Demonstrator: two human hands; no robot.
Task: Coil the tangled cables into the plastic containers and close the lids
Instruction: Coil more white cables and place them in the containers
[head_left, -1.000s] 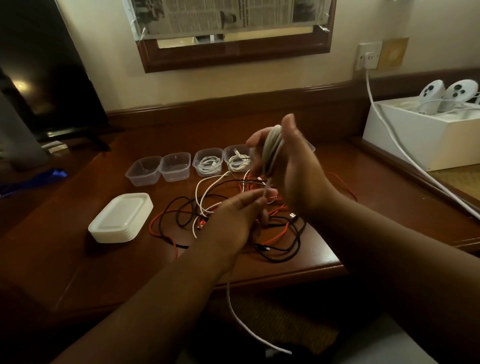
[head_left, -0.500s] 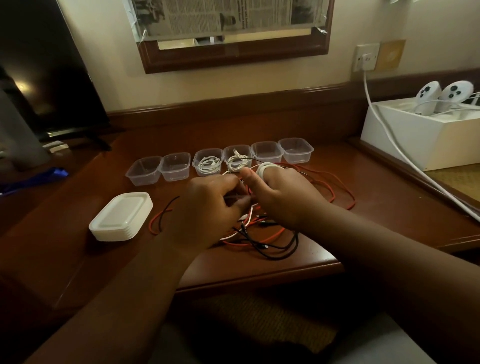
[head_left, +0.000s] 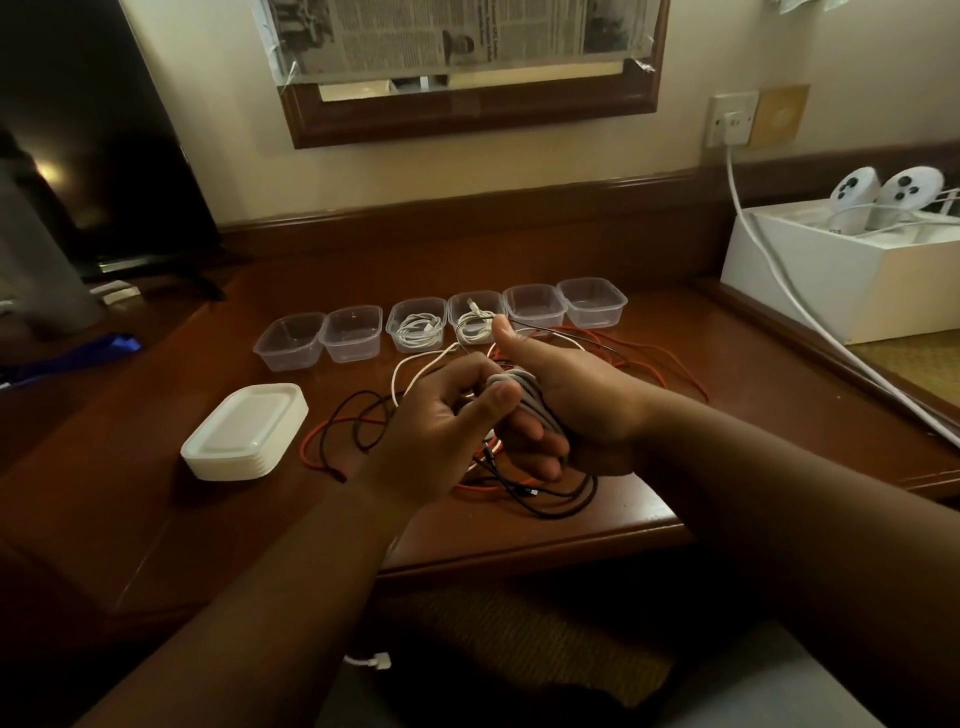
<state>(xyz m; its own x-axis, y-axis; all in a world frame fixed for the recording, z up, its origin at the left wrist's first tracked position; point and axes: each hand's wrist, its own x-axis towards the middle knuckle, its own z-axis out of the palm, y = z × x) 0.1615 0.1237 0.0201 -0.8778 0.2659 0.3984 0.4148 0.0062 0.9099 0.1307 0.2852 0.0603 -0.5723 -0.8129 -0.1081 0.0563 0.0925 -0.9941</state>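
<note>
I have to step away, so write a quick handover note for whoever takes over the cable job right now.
Hands: right hand has a white cable coil wrapped round its fingers; left hand pinches that cable beside the coil.
Containers: six clear tubs in a row at the back, all open. Third and fourth from the left each hold a coiled white cable; the other four look empty.
Lids: stacked at the left, none fitted.
Left: finish this coil and tub it, coil the red and black cables tangled on the desk, then close all lids.
</note>
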